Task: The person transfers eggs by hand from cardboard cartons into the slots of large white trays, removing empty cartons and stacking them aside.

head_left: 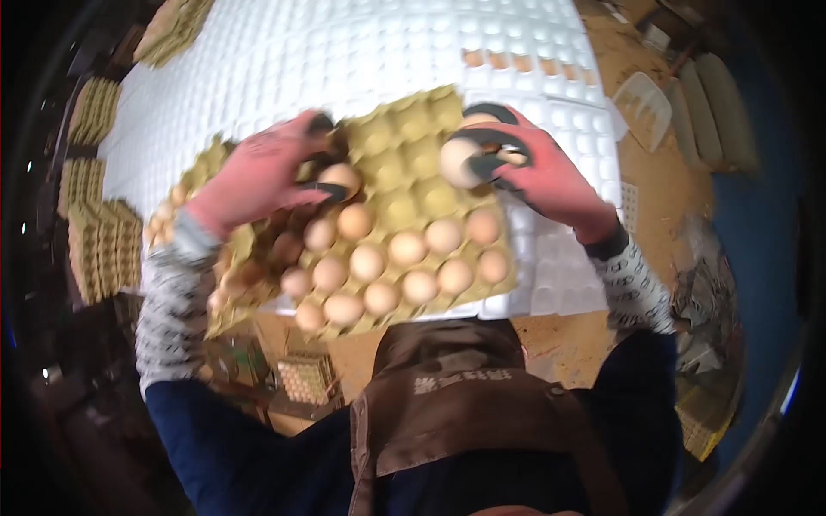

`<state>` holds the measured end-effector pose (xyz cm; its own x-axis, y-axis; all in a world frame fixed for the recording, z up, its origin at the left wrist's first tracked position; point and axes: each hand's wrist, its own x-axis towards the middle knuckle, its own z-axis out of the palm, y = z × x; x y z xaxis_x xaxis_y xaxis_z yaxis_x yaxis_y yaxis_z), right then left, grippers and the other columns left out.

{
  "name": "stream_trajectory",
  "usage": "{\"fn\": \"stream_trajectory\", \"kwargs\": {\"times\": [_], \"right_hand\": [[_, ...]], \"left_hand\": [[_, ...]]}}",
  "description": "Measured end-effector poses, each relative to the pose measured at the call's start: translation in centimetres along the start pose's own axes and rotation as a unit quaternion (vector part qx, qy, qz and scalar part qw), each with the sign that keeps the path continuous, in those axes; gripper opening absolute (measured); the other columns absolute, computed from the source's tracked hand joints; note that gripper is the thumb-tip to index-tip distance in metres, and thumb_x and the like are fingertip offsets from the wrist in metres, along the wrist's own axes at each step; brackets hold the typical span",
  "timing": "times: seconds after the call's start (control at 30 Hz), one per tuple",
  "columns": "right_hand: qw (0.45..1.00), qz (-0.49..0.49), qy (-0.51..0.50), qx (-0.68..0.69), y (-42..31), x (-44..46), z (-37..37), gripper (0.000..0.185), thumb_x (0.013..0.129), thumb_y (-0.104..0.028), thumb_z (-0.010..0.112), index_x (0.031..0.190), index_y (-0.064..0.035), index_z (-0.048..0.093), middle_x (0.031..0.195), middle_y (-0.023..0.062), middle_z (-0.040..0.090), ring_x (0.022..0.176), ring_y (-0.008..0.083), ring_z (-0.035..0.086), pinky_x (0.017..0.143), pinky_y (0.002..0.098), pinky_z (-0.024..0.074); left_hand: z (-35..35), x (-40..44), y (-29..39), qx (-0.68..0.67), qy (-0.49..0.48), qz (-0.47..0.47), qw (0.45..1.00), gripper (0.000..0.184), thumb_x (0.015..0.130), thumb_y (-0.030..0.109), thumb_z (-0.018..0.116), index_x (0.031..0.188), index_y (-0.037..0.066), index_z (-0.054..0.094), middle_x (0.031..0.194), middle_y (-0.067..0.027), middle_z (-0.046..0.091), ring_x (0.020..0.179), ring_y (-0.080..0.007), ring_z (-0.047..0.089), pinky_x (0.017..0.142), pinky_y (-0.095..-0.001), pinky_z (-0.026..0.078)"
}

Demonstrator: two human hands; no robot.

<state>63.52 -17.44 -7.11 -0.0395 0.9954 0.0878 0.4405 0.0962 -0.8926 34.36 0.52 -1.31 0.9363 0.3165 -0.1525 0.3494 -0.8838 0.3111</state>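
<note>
A yellowish pulp egg tray (375, 136) lies in front of me, its near rows filled with several brown eggs (367, 262) and its far cups bare. My left hand (267, 168), in a pink glove with dark fingertips, is closed round an egg (341, 180) over the tray's left part. My right hand (542, 168), gloved alike, grips a pale egg (459, 163) at the tray's right edge; part of another egg (483, 122) shows between its fingers. To the left, under my left forearm, a second pulp tray (225, 320) with eggs is partly hidden.
White dimpled trays (361, 52) cover the table, with a row of eggs (522, 63) in them at the far right. Stacks of pulp trays (105, 249) stand at the left. A tray stack with eggs (305, 379) is below the table; a pale plastic container (643, 107) lies right.
</note>
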Motion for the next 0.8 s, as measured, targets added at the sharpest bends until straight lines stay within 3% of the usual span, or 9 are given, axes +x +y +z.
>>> {"fn": "stream_trajectory", "kwargs": {"times": [0.07,0.13,0.23,0.4,0.43,0.57,0.67,0.73,0.8], "right_hand": [[0.947,0.146,0.025,0.285,3.3,-3.1,-3.7,0.054,0.097,-0.044,0.048,0.127,0.0005,0.052,0.105,0.0129,0.065,0.094,0.0172,0.063,0.076,0.0308,0.0525],[0.91,0.222,0.146,0.319,9.2,-3.7,-6.1,0.061,0.099,-0.052,0.042,0.127,0.0012,0.053,0.106,0.0146,0.065,0.085,0.0178,0.065,0.071,0.0288,0.0542],[0.86,0.248,0.337,0.292,19.3,-2.4,-8.3,0.06,0.099,-0.053,0.042,0.125,-0.0001,0.054,0.108,0.0129,0.065,0.089,0.0194,0.065,0.075,0.0332,0.0553],[0.879,0.177,0.362,-0.254,29.6,2.8,-10.3,0.042,0.089,-0.021,0.061,0.128,-0.0108,0.055,0.129,0.0184,0.049,0.11,0.0396,0.056,0.095,0.0405,0.0457],[0.887,0.203,0.325,-0.259,30.0,3.0,-11.0,0.041,0.09,-0.025,0.061,0.129,-0.0122,0.056,0.131,0.0188,0.047,0.112,0.039,0.055,0.096,0.041,0.0454],[0.892,0.34,0.254,-0.154,28.7,3.5,-15.0,0.044,0.091,-0.039,0.06,0.125,-0.0099,0.059,0.122,0.0204,0.058,0.112,0.0346,0.058,0.093,0.0423,0.0472],[0.879,0.352,0.319,0.05,29.8,2.7,-18.4,0.042,0.091,-0.035,0.059,0.12,-0.0047,0.06,0.12,0.0187,0.06,0.108,0.0346,0.059,0.09,0.0422,0.048],[0.866,0.313,0.382,0.079,30.4,2.3,-18.8,0.04,0.09,-0.031,0.06,0.118,-0.0031,0.06,0.12,0.0179,0.06,0.106,0.0343,0.06,0.089,0.0418,0.0485],[0.882,0.244,0.358,-0.184,30.6,2.2,-17.7,0.037,0.089,-0.028,0.061,0.116,-0.0033,0.06,0.12,0.0177,0.06,0.106,0.0326,0.06,0.089,0.0413,0.0484]], "left_hand": [[-2.0,1.8,-3.8,-0.265,-0.067,-0.078,0.959,0.055,0.086,0.045,0.065,0.119,0.001,0.061,0.127,-0.0104,0.057,0.109,-0.0242,0.059,0.091,-0.0344,0.049],[-4.0,6.8,-2.7,-0.435,-0.122,-0.111,0.885,0.066,0.097,0.057,0.041,0.129,0.001,0.054,0.117,-0.007,0.064,0.096,-0.0174,0.064,0.081,-0.0284,0.052],[0.4,18.5,-0.4,-0.661,-0.104,-0.09,0.738,0.058,0.1,0.048,0.042,0.136,0.003,0.047,0.12,-0.0058,0.062,0.088,-0.0123,0.064,0.072,-0.0239,0.053],[12.4,39.3,-1.9,-0.48,-0.184,0.015,0.858,0.048,0.101,0.039,0.043,0.122,-0.002,0.057,0.108,-0.0087,0.065,0.088,-0.0164,0.063,0.081,-0.0291,0.052],[13.9,41.4,-1.6,-0.22,-0.156,0.081,0.96,0.046,0.1,0.038,0.045,0.119,-0.001,0.06,0.104,-0.0083,0.066,0.09,-0.0167,0.062,0.081,-0.0301,0.05],[14.7,40.6,1.8,-0.342,-0.113,-0.187,0.914,0.045,0.097,0.039,0.051,0.119,0.001,0.061,0.096,-0.0064,0.066,0.079,-0.0134,0.058,0.07,-0.0291,0.049],[17.6,40.7,-3.0,-0.476,-0.09,-0.138,0.864,0.033,0.089,0.023,0.065,0.116,0.003,0.063,0.091,-0.0054,0.065,0.079,-0.0086,0.06,0.063,-0.0261,0.05],[16.8,39.4,-2.1,-0.232,-0.057,-0.134,0.962,0.045,0.08,0.032,0.071,0.114,0.004,0.063,0.096,-0.0099,0.067,0.09,-0.0207,0.064,0.078,-0.0331,0.051],[17.1,38.5,-1.4,-0.075,-0.059,-0.144,0.985,0.06,0.075,0.047,0.072,0.116,0.006,0.059,0.115,-0.0166,0.062,0.112,-0.0322,0.057,0.093,-0.0418,0.046]]}}
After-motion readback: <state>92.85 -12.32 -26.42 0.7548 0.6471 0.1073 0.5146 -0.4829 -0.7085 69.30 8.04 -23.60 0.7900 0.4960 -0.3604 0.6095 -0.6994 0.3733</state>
